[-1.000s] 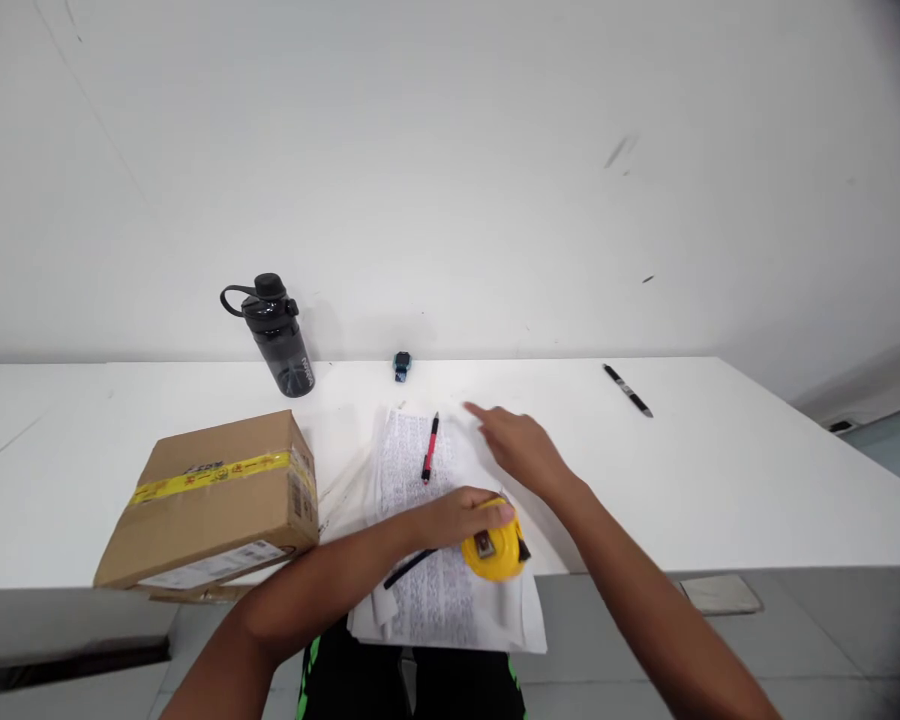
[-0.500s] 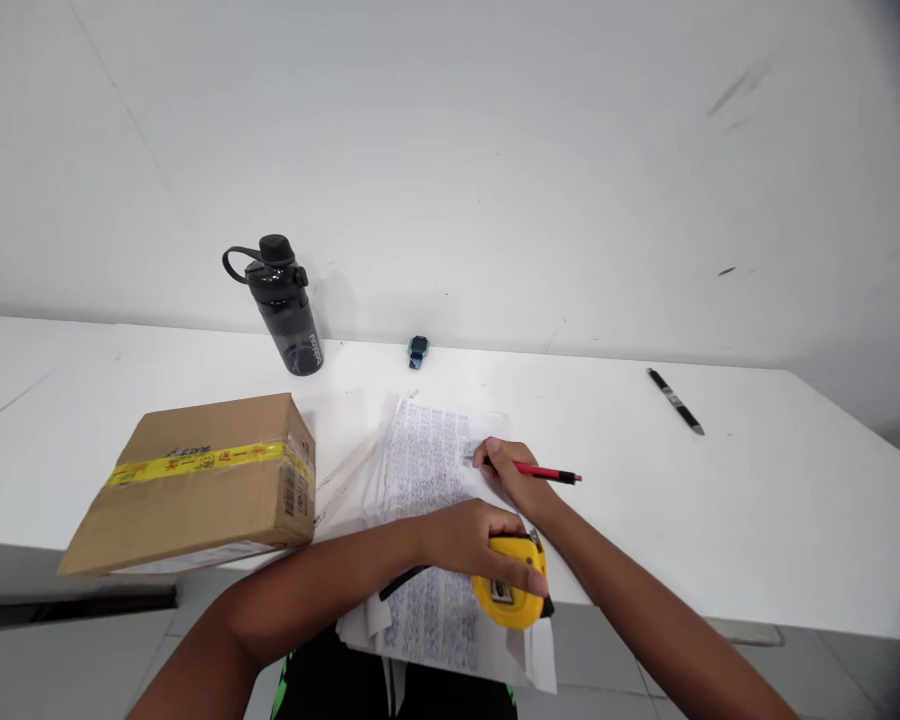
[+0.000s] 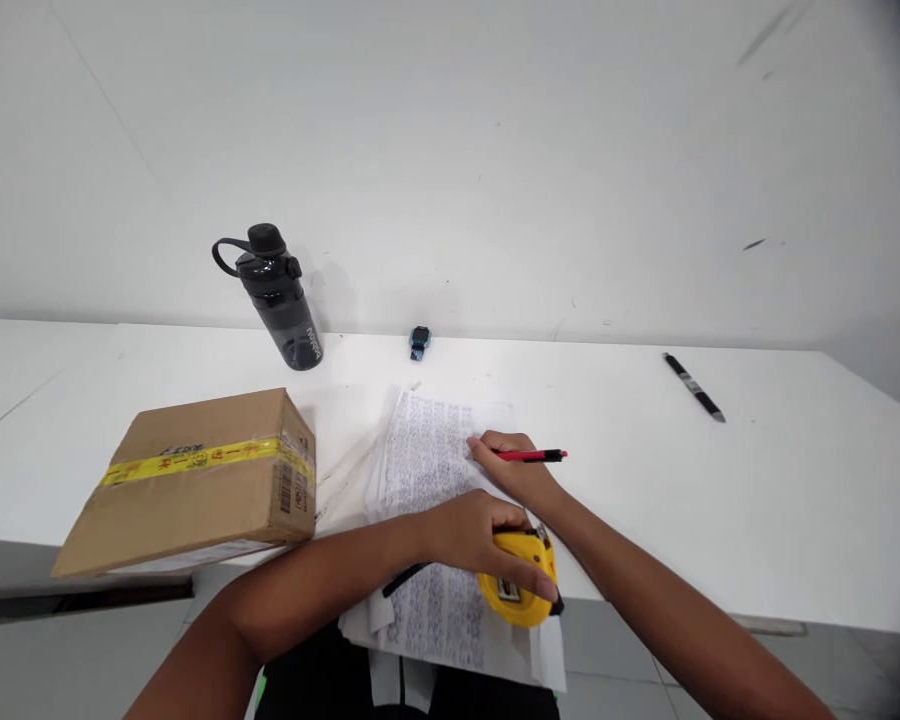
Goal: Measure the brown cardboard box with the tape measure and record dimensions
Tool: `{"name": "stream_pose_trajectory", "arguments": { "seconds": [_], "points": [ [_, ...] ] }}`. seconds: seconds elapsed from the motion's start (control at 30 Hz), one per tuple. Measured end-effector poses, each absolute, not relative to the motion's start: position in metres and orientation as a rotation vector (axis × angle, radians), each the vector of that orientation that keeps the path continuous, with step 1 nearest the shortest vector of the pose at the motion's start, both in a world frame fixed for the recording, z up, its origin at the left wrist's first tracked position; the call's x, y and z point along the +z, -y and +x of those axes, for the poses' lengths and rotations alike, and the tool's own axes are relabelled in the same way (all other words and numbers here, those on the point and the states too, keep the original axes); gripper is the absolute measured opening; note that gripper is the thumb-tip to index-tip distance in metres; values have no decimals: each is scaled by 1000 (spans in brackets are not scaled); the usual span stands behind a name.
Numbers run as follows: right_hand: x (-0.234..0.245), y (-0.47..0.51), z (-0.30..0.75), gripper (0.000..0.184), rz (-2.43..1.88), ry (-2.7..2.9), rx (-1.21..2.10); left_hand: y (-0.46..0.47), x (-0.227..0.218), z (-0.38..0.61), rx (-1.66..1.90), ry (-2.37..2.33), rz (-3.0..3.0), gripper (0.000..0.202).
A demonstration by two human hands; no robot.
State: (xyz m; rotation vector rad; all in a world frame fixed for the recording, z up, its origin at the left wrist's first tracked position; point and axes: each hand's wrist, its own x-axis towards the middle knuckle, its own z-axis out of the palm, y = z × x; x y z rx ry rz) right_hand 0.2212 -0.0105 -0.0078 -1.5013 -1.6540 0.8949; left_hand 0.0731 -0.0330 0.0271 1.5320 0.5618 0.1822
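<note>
Tape measure [image 3: 526, 549], rounded, over paper [image 3: 429, 440]

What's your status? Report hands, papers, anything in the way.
Left hand gripping yellow tape measure over papers. Right hand holding red pen at papers' right side. Left forearm crosses papers, hiding some writing.

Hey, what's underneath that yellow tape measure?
Papers with bluish marks show below the tape measure, held in the left hand. The part it covers is hidden; I can't tell whether it rests on them.

Bottle [image 3: 285, 310] behind box [image 3: 195, 505], papers [image 3: 426, 450] to right
</note>
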Motion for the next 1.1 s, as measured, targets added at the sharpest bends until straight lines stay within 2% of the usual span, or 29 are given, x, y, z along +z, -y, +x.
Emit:
{"name": "stream_pose_trajectory", "arguments": {
  "seconds": [1.1],
  "points": [
    [-7, 10, 226, 42, -1484, 1600, 1006, 32, 36, 74, 92, -551, 1649, 44]
  ]
}}
